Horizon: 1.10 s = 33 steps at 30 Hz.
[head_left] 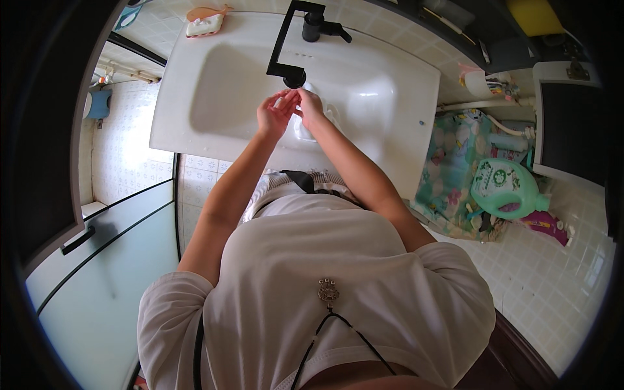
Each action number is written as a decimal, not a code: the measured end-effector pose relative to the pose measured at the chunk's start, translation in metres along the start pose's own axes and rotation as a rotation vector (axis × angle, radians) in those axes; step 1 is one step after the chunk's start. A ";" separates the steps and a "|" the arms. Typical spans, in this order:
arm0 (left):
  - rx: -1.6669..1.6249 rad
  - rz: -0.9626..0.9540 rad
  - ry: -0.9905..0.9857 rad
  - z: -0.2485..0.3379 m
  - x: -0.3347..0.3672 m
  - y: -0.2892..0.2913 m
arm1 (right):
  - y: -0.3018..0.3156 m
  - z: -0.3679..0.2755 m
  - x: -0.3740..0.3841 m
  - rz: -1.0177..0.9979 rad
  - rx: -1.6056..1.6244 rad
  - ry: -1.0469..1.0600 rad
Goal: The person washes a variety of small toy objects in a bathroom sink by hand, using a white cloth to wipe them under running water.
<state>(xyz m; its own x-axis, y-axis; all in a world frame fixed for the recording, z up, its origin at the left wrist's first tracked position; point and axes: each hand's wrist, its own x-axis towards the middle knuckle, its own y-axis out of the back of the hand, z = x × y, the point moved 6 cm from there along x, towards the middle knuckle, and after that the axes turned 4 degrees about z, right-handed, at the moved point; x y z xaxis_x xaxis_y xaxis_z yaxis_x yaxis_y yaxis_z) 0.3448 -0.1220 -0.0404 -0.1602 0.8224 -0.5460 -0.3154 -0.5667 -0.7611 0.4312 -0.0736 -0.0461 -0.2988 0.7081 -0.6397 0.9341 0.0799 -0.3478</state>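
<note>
Both my hands are together just below the spout of a black faucet (294,78), over a white washbasin (218,91). My left hand (276,116) is turned palm up, its fingers stretched toward the right hand and nothing seen in it. Against those fingertips rests my right hand (311,105), its back partly toward me; some of its fingers are hidden, and no object shows in it. Beneath the hands is a bright white patch that looks like splashing water or foam, though I cannot make it out fully.
A soap bar (204,26) sits in an orange dish at the basin's far left corner. The faucet's lever (338,31) is at the back. To the right stand a green detergent jug (508,188) and a floral cloth (448,162). A frosted glass door (110,260) is at left.
</note>
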 end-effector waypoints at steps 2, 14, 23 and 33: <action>0.023 -0.011 0.039 -0.002 -0.003 -0.008 | 0.003 0.000 0.008 0.004 0.040 0.003; -0.139 0.039 0.083 -0.010 -0.016 -0.016 | 0.007 -0.012 0.017 0.075 -0.013 0.153; -0.117 0.090 0.050 -0.003 0.004 0.009 | -0.006 0.001 -0.011 -0.144 0.139 0.060; -0.146 0.103 0.022 -0.005 0.009 0.012 | -0.005 -0.001 -0.014 -0.187 0.082 0.180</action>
<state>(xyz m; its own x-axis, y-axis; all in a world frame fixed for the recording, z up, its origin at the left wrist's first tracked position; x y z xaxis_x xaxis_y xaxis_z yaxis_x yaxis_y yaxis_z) 0.3446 -0.1217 -0.0564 -0.1638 0.7593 -0.6298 -0.1593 -0.6504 -0.7427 0.4308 -0.0833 -0.0350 -0.4186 0.8001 -0.4296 0.8448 0.1695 -0.5075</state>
